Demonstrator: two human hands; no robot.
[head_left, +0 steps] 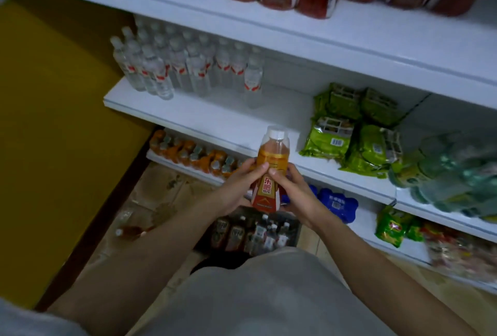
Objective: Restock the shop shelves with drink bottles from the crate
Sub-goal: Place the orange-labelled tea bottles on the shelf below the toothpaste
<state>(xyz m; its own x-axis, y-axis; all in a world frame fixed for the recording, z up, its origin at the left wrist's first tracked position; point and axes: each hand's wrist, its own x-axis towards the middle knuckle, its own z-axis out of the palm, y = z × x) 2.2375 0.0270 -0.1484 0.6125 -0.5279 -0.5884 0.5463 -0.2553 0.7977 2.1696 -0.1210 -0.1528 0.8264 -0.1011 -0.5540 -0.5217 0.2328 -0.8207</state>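
- Both hands, left hand (236, 187) and right hand (295, 195), grip one orange drink bottle (270, 171).
- Crate (252, 233) of bottles sits below them; green packets (349, 134) lie right.
- Bottle stands upright, white cap up.

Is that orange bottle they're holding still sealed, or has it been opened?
Capped: the orange bottle stands upright between both hands, its white cap on under clear wrap. Whether the seal is intact, cannot tell.

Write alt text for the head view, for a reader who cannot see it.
Both hands, left and right, hold one upright orange drink bottle with a white cap in front of white shop shelves. Water bottles and green packets stand on the middle shelf, and a dark crate of bottles sits on the floor below.
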